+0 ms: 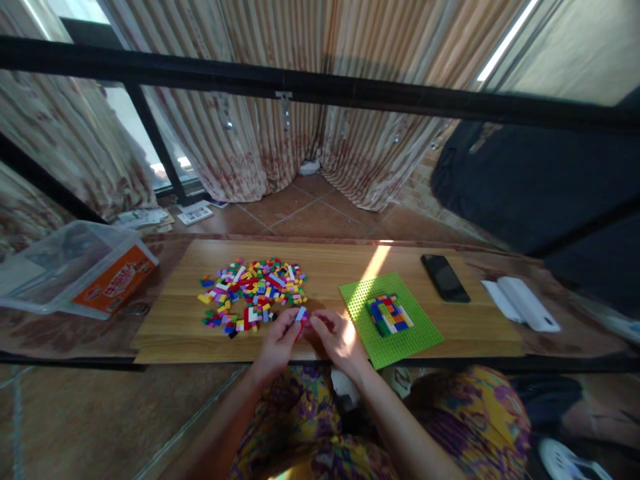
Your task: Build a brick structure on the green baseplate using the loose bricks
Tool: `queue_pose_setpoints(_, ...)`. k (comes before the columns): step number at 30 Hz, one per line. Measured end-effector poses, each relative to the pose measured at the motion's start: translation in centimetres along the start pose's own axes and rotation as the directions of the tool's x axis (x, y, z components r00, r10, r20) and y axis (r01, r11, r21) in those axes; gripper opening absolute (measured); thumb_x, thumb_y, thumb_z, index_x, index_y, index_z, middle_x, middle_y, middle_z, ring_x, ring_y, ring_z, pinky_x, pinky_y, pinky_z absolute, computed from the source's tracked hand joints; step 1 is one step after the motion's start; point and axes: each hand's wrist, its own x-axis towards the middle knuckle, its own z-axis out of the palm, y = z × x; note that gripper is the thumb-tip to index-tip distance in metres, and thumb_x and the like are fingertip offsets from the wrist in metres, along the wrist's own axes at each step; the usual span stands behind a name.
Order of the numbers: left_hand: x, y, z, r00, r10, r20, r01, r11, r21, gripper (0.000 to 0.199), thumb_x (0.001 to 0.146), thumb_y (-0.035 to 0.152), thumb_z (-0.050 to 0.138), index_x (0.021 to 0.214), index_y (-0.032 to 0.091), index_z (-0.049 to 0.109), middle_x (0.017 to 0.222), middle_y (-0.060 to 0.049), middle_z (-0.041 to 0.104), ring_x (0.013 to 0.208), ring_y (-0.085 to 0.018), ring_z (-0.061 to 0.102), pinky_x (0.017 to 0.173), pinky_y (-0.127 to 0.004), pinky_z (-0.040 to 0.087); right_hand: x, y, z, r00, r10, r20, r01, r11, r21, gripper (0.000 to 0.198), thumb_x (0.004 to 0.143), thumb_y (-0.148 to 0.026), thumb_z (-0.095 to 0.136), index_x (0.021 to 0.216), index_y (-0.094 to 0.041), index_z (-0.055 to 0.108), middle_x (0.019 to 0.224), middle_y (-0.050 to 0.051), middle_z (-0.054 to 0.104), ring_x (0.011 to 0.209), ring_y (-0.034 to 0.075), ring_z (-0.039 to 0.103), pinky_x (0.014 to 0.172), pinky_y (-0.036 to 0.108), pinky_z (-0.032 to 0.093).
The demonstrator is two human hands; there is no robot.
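Over the front of the wooden board, my left hand is closed on a few small toy bricks, light blue, purple and red. My right hand comes in close from the other side, thumb and fingers pinched at the purple end of those bricks. Whether it grips a separate piece is too small to tell. Beyond my left hand spreads a pile of loose coloured bricks. To the right of my right hand lies a green baseplate, bearing a built patch of multicoloured bricks.
A black phone lies on the board's right part, with a white object beyond its right end. At the left stands a clear plastic bin with an orange label. A dark metal rail crosses in front of striped curtains.
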Motion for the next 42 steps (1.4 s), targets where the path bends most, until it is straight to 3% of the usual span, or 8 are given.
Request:
queue_pose_setpoints(4, -0.2, -0.2, 0.1, 0.998, 0.044, -0.052, -0.041, 0.998, 0.051, 0.031, 0.077, 0.044, 0.068, 0.095, 0.018, 0.064, 0.091, -0.004, 0.068, 0.088, -0.018, 0.063, 0.085, -0.033, 0.05, 0.0, -0.2, 0.9, 1.0, 0.007, -0.013, -0.008, 0.999, -0.039, 0.029, 0.085, -0.042, 0.058, 0.094, -0.019, 0.071, 0.088, 0.007, 0.072, 0.08, 0.019, 0.066, 0.075, 0.031, 0.052)
queue_pose_setpoints(9, -0.2, 0.4, 0.4, 0.983, -0.099, -0.155, 0.058, 0.965, -0.254, 0.034, 0.074, 0.046, 0.071, 0.094, 0.02, 0.061, 0.093, -0.005, 0.07, 0.092, -0.019, 0.065, 0.09, -0.037, 0.048, -0.8, -0.4, 0.9, 0.998, 0.026, -0.057, -0.028, 0.999, -0.03, 0.033, 0.083, -0.04, 0.061, 0.105, -0.016, 0.067, 0.096, 0.009, 0.071, 0.085, 0.02, 0.066, 0.077, 0.032, 0.053)
queue_pose_setpoints(11, -0.1, 0.6, 0.6, 0.98, -0.107, -0.171, 0.053, 0.955, -0.293, 0.033, 0.072, 0.043, 0.073, 0.093, 0.019, 0.063, 0.095, -0.005, 0.07, 0.095, -0.018, 0.065, 0.093, -0.036, 0.046, -1.0, -0.5, 1.0, 0.999, 0.047, -0.026, -0.047, 0.999, -0.019, 0.035, 0.084, -0.039, 0.06, 0.108, -0.016, 0.066, 0.094, 0.008, 0.072, 0.079, 0.019, 0.066, 0.072, 0.031, 0.053)
queue_pose_setpoints(17, -0.1, 0.1, 0.9, 0.977, -0.041, -0.208, -0.014, 0.967, -0.256, 0.029, 0.069, 0.037, 0.076, 0.09, 0.018, 0.07, 0.09, -0.003, 0.071, 0.092, -0.016, 0.064, 0.087, -0.028, 0.046, -1.0, -1.3, 1.9, 0.998, 0.012, 0.069, -0.012, 1.0, 0.001, 0.021, 0.087, -0.03, 0.054, 0.096, -0.02, 0.069, 0.084, 0.003, 0.073, 0.076, 0.016, 0.067, 0.07, 0.027, 0.051)
queue_pose_setpoints(24, 0.1, 0.5, 1.1, 0.966, -0.061, -0.249, -0.016, 0.955, -0.296, 0.024, 0.066, 0.033, 0.078, 0.083, 0.017, 0.07, 0.08, -0.001, 0.067, 0.078, -0.012, 0.06, 0.076, -0.023, 0.046, -1.1, -1.4, 1.4, 0.994, -0.011, 0.11, 0.013, 1.0, -0.021, 0.02, 0.087, -0.026, 0.052, 0.089, -0.019, 0.07, 0.075, 0.001, 0.07, 0.065, 0.014, 0.062, 0.06, 0.023, 0.046)
queue_pose_setpoints(32, 0.5, 0.2, 1.6, 0.942, -0.072, -0.329, 0.019, 0.987, -0.162, 0.026, 0.066, 0.039, 0.077, 0.073, 0.016, 0.067, 0.069, 0.002, 0.062, 0.068, -0.009, 0.055, 0.068, -0.021, 0.045, -1.6, -1.4, 1.2, 0.986, -0.161, -0.048, 0.148, 0.967, -0.209, 0.022, 0.09, -0.022, 0.048, 0.09, -0.018, 0.069, 0.079, 0.004, 0.071, 0.069, 0.015, 0.064, 0.065, 0.024, 0.048)
queue_pose_setpoints(37, 0.5, 0.9, 1.6, 0.942, -0.13, -0.309, 0.064, 0.974, -0.215, 0.032, 0.062, 0.042, 0.078, 0.072, 0.015, 0.064, 0.07, 0.002, 0.061, 0.071, -0.01, 0.058, 0.075, -0.026, 0.051, -1.2, -1.0, -1.8, 0.982, -0.13, -0.135, 0.096, 0.968, -0.234, 0.024, 0.092, -0.03, 0.048, 0.098, -0.02, 0.069, 0.082, 0.005, 0.071, 0.071, 0.016, 0.065, 0.065, 0.025, 0.048)
queue_pose_setpoints(42, 0.5, 1.1, 1.1, 0.953, -0.143, -0.269, 0.09, 0.976, -0.199, 0.036, 0.063, 0.044, 0.077, 0.074, 0.015, 0.061, 0.071, 0.001, 0.062, 0.07, -0.012, 0.061, 0.074, -0.03, 0.055, -0.9, 0.7, -8.4, 0.938, -0.016, -0.347, -0.081, 0.962, -0.263, 0.041, 0.092, -0.046, 0.043, 0.108, -0.018, 0.067, 0.09, 0.009, 0.072, 0.077, 0.02, 0.066, 0.068, 0.03, 0.049)
